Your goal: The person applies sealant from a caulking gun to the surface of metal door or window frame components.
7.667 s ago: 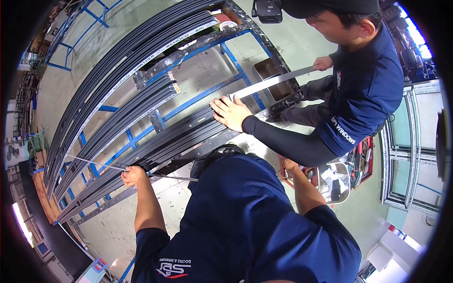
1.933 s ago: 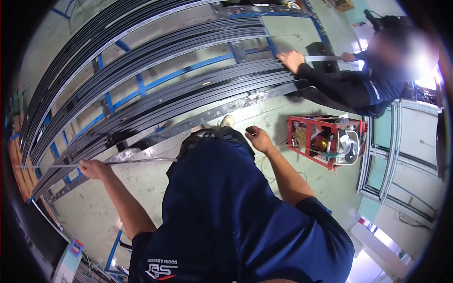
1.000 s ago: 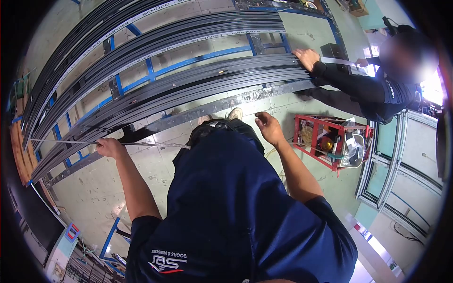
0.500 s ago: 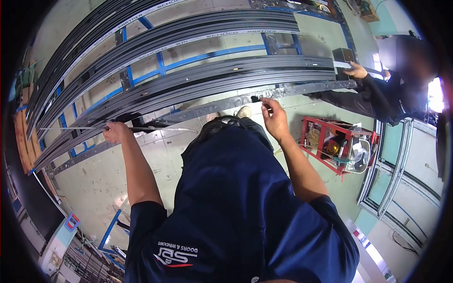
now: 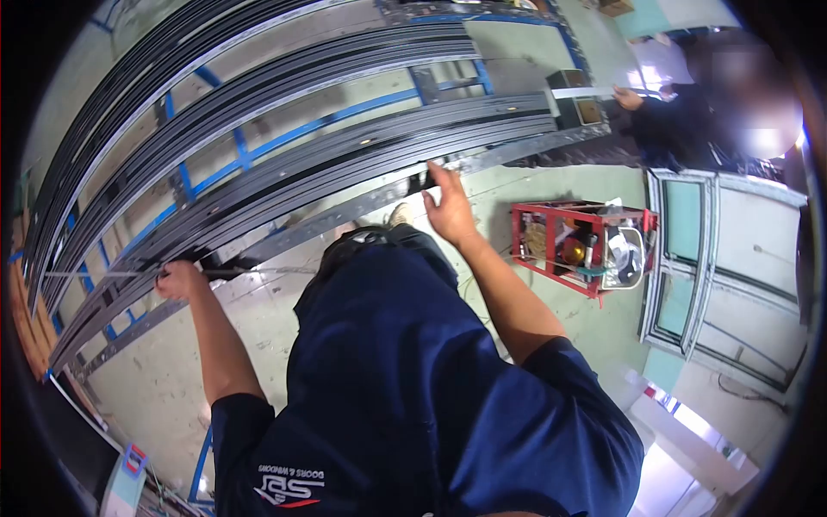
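My left hand [image 5: 178, 281] is closed around a thin metal strip [image 5: 258, 270] that runs level across the near edge of the rack. My right hand [image 5: 448, 207] is raised with fingers apart and reaches up to the front bundle of long black aluminium profiles [image 5: 362, 155] lying on the blue steel rack [image 5: 241, 146]. It holds nothing. At the far right end a co-worker's hand [image 5: 627, 96] holds a flat silver strip [image 5: 586, 91].
More black profile bundles [image 5: 215, 77] lie further back on the rack. A red tool crate [image 5: 573, 250] stands on the concrete floor to my right. Framed windows [image 5: 689, 267] lean beyond it. Wooden pallets [image 5: 26, 327] sit at the far left.
My right hand has risen from beside my body up to the front profile bundle. My left hand kept its hold on the thin strip. The co-worker has drawn back from the rack's end.
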Demonstrator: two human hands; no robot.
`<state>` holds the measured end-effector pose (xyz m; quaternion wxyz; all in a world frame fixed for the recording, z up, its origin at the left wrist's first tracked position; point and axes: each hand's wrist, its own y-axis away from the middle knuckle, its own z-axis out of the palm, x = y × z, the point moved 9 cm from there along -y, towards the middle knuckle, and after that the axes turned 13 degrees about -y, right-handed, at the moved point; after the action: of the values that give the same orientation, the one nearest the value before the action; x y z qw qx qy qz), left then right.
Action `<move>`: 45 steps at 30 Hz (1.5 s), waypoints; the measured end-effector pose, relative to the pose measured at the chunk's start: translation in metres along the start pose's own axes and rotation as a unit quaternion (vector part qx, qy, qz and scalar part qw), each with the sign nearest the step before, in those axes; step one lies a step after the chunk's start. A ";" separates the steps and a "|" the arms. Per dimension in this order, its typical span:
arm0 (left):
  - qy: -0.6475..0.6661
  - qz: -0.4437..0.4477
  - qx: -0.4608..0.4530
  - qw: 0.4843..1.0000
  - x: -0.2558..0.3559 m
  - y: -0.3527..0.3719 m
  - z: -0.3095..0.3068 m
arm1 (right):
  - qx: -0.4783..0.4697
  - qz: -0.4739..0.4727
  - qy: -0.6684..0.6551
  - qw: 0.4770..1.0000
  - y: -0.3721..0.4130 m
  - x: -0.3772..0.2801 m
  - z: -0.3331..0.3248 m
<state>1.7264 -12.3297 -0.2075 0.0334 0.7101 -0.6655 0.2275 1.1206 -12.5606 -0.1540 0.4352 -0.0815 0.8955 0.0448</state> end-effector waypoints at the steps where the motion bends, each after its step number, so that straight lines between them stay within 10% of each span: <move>1: -0.008 -0.014 -0.031 0.999 0.003 0.006 -0.004 | -0.003 0.003 0.004 1.000 0.002 -0.002 0.000; 28: -0.032 0.028 0.000 0.999 0.001 0.003 0.000 | -0.053 -0.012 0.046 0.997 0.015 0.005 0.005; 45: 0.193 -0.012 -0.029 0.981 -0.017 0.000 -0.014 | -0.075 -0.055 0.046 0.995 0.018 -0.001 0.005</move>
<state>1.7223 -12.3086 -0.2009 0.1851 0.6596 -0.6440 0.3406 1.1217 -12.5421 -0.1567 0.3884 -0.1651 0.9027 0.0839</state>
